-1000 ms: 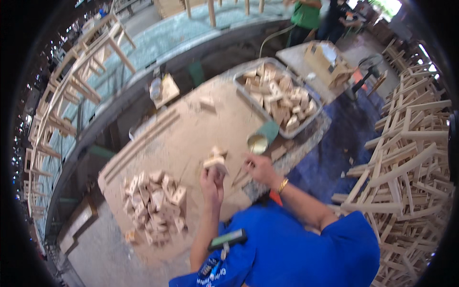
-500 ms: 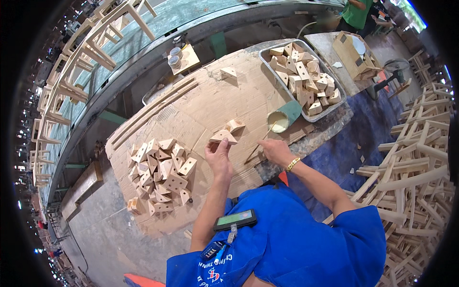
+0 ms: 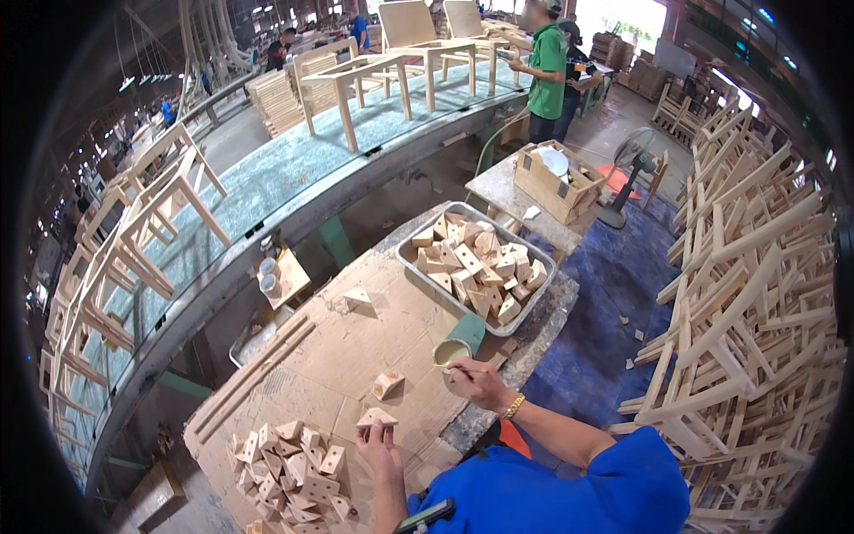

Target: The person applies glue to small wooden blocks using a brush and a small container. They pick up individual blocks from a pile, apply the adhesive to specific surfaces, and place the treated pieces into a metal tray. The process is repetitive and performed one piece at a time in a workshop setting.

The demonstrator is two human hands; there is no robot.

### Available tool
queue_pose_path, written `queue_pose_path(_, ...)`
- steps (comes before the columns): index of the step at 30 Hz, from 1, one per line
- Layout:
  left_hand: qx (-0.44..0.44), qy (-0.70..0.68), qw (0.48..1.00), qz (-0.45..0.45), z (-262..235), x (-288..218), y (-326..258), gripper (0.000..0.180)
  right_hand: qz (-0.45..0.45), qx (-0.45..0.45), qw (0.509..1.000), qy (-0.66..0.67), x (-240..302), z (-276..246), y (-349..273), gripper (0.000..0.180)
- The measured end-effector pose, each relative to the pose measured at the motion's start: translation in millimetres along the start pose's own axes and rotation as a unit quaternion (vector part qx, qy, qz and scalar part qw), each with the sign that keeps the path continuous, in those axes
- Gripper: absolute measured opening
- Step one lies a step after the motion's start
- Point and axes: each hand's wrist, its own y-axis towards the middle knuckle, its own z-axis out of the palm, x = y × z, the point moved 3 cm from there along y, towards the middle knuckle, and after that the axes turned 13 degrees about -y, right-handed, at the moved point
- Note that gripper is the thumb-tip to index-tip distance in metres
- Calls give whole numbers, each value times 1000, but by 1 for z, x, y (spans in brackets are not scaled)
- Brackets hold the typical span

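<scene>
My left hand pinches a triangular wooden block above the cardboard. Another drilled wooden block lies just beyond it. My right hand, with a gold-coloured bracelet at the wrist, is closed on a thin stick at the rim of a cup of pale, creamy liquid. Whether the stick's tip is in the liquid, I cannot tell. At the lower left, loose wooden blocks with drilled holes lie heaped. More such blocks fill a metal tray beyond the cup.
Cardboard covers the worktable, with long wooden strips along its far-left side. Past it runs a green-topped conveyor bearing chair frames. A floor fan, stacked wooden frames and a person in green are to the right.
The view has tilted upward, showing more of the hall. My right hand has moved from beside the cup to its rim. My left hand still holds the triangular block.
</scene>
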Motion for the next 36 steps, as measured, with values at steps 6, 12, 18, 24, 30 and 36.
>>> queue_pose_path(6,7,-13,1000,-15,2,-1,-3,30,-45,-141,988,-33,-13,-13,17,13)
queue_pose_path(12,42,6,999,-23,11,6,-9,37,99,-153,983,-9,-47,-3,3,14)
queue_pose_path(18,70,14,995,-69,14,7,-16,37,88,-159,982,-41,-55,10,4,12)
queue_pose_path(24,109,38,988,-99,22,10,-15,35,377,-220,802,407,-95,18,-14,7)
queue_pose_path(30,154,44,979,-127,24,23,-3,35,397,-231,686,564,-104,16,-28,9)
queue_pose_path(36,212,46,951,-222,57,41,7,41,390,-184,746,507,-89,4,-21,7)
